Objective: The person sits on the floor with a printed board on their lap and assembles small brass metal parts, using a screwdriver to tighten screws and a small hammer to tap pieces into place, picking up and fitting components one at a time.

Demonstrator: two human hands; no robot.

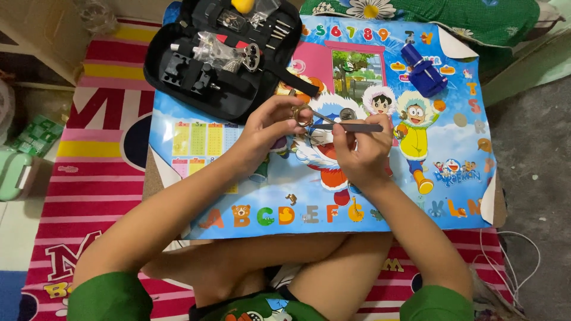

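Seated cross-legged, the person works over a cartoon alphabet poster (238,178) spread across a low table. The left hand (267,128) pinches a small gold ring-shaped part (302,115) between its fingertips, just above the poster's middle. The right hand (363,148) is closed on dark tweezers (348,126), whose tips meet the gold part. A small round metal piece (348,113) lies just beyond. An open black tool case (220,53) sits at the poster's far left; a blue holder tool (423,70) at far right.
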